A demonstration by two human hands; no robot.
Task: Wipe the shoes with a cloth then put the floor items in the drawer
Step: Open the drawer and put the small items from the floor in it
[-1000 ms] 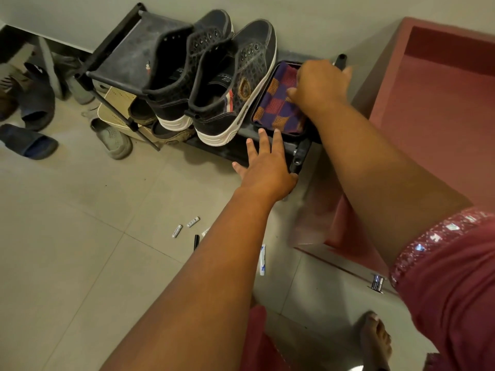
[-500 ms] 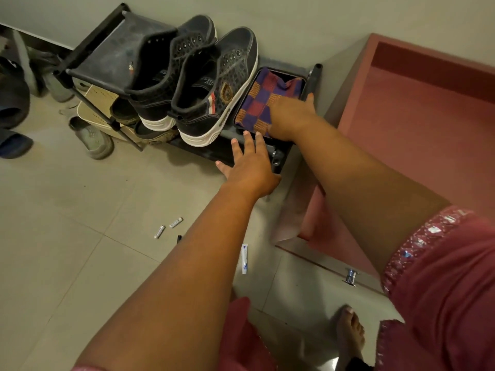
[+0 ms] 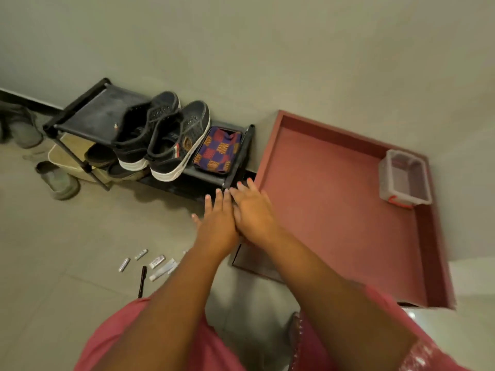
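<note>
Both hands hang side by side over the floor, in front of the right end of the shoe rack (image 3: 101,113). The left hand (image 3: 218,223) has its fingers straight and slightly spread, holding nothing. The right hand (image 3: 254,212) lies just beside it, touching or overlapping it along the inner edge, fingers also straight and empty, its fingertips near the front right corner post of the rack.

On the rack's top shelf a pair of dark sneakers (image 3: 163,135) with white soles stands side by side, heels toward the front edge. Just to their right, at the right end of the shelf, the checked cloth (image 3: 218,151) in purple, red and orange lies folded flat, touched by neither hand.

To the right of the rack the reddish-pink drawer (image 3: 334,210) stands pulled open, its near left corner partly hidden behind the right wrist. A small clear plastic box (image 3: 405,179) with an orange latch sits by the drawer's right wall, toward the far corner.

On the tiled floor (image 3: 53,250), left of the left forearm, lie the small floor items: two batteries (image 3: 132,259), two small white tubes (image 3: 163,267) and a dark pen-like stick (image 3: 142,281), close together. More footwear sits under and to the left of the rack, among it grey slippers (image 3: 57,180).
</note>
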